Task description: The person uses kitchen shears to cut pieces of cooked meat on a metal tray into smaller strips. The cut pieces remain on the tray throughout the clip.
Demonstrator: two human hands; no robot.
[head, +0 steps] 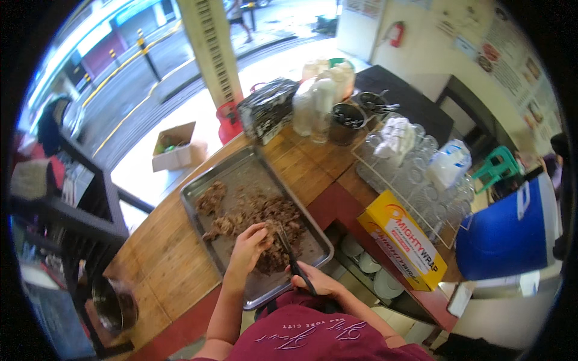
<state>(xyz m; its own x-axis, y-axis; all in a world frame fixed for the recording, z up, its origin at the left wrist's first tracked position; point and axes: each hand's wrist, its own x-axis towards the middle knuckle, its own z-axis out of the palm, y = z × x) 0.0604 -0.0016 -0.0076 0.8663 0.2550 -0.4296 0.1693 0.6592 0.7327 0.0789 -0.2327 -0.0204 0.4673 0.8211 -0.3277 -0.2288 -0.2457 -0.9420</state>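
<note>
A metal baking tray (253, 304) lies on the wooden table, its middle covered with brown shredded meat (275, 207). My right hand (316, 280) is closed round the black handles of a pair of scissors (289, 248), whose blades reach into the meat. Beside the blades, my left hand (248, 248) pinches a piece of the meat between thumb and fingers. A separate clump of meat lies near the tray's left side. Whether the scissor blades are parted is hard to tell.
Right of the tray lies a yellow cling wrap box (402, 243), near a wire rack (388, 180) with upturned glasses. Bottles (321, 113), a dark pot (347, 124) and a wrapped black bundle (268, 108) stand beyond. A metal bowl (115, 304) is at lower left; a blue container (505, 230) at right.
</note>
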